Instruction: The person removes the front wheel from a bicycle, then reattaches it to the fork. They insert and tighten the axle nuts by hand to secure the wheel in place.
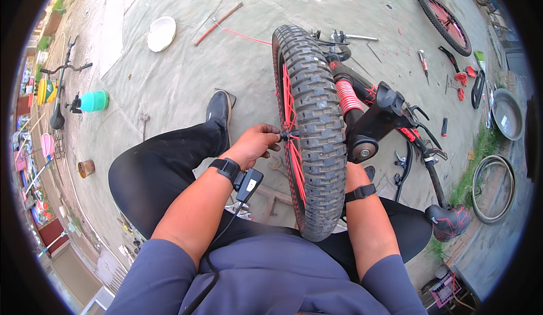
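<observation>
A bicycle wheel with a knobby black tyre [314, 117] and red spokes [287, 91] stands upright between my legs. Beside its hub, my left hand [257, 145] closes its thumb and fingertips on the black end of the axle [284, 136]. My right forearm [370, 224] reaches past the wheel's other side, where the tyre and a black frame part [378, 120] hide the hand, so its fingers do not show. Right of the wheel lies the bicycle frame, with a red coil spring [348, 96] and a saddle [448, 222].
Another red-spoked wheel [445, 23] lies at the far right, near a screwdriver [423, 60]. A grey basin [507, 114] and a loose tyre [493, 189] are at the right edge. Ahead lie a white bowl [162, 34] and a hammer [219, 23]; a wrench [144, 124] is left.
</observation>
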Motion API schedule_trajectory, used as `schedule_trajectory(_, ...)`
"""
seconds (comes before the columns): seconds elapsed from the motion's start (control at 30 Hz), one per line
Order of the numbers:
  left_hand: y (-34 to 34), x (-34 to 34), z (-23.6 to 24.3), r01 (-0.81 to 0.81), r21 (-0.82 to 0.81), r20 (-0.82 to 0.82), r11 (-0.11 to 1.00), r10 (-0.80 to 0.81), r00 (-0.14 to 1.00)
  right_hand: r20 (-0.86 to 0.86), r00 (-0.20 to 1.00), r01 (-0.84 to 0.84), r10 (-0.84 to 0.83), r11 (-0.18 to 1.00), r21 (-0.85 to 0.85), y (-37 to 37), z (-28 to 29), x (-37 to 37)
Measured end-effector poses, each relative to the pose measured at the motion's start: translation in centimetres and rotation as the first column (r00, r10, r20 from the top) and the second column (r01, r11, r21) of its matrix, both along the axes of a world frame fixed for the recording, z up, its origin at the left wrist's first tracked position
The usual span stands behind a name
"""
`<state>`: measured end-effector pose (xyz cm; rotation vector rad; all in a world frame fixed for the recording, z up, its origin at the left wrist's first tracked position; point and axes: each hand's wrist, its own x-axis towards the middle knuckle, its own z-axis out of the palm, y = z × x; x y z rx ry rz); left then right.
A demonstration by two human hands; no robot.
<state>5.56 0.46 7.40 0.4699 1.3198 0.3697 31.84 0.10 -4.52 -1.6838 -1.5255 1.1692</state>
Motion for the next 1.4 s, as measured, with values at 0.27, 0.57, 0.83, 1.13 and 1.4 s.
schedule_trajectory(0.27, -0.2, 0.2, 0.1, -0.006, 0.023, -0.005, 1.0, 0.006, 1.0, 0.074, 0.995, 0.066, -0.059, 0.993, -0.094, -1.0, -2.6, 1.0)
schedule_trajectory(0.57, 0.0, 0.2, 0.2, 0.023, 0.029, -0.028, 0.999, -0.022, 0.999, 0.087, 0.993, 0.087, -0.076, 0.987, -0.137, -1.0, -3.5, 1.2)
schedule_trajectory(0.83, 0.1, 0.2, 0.6, -0.011, -0.02, -0.033, 1.0, 0.01, 0.999, 0.09, 0.993, 0.091, -0.077, 0.983, -0.16, -1.0, -4.0, 1.0)
schedule_trajectory(1.13, -0.2, 0.2, 0.4, -0.037, -0.008, -0.008, 0.999, 0.037, 0.999, 0.093, 0.994, 0.081, -0.065, 0.98, -0.18, -0.5, -3.8, 0.5)
schedule_trajectory(1.4, 0.4, 0.2, 0.8, -0.011, -0.108, 0.0, 0.994, 0.011, 1.0, 0.125, 0.99, 0.09, -0.064, 0.973, -0.211, -0.5, -4.1, 1.1)
